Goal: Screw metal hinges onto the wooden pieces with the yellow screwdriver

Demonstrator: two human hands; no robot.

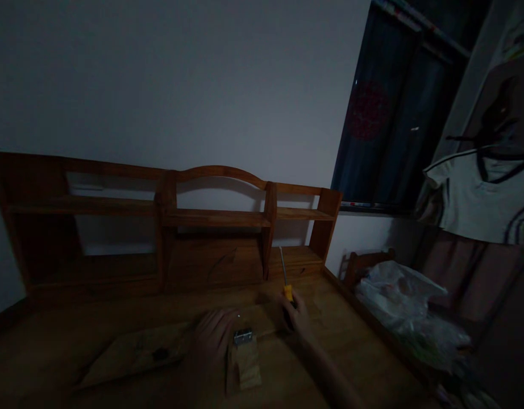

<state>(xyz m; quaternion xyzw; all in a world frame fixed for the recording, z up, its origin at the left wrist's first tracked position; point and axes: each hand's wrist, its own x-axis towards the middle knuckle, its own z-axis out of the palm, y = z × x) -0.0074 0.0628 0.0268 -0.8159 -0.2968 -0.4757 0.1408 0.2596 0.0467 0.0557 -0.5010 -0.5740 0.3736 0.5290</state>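
The room is dim. My right hand (296, 319) is closed around a screwdriver (286, 284) with a yellow and black handle, its metal shaft pointing up and away. My left hand (213, 336) lies on a long wooden board (129, 352) on the desk, fingers curled beside a small metal hinge (242, 337). The hinge sits where the long board meets a short wooden piece (247, 368) that points toward me. Whether my left fingers press the hinge is too dark to tell.
A wooden desk (351, 352) carries a hutch with shelves (215, 218) along the wall. Right of the desk are a wooden chair back (364, 262), plastic bags (404, 309) and a hanging white shirt (479, 196). A dark window (394, 113) is at the upper right.
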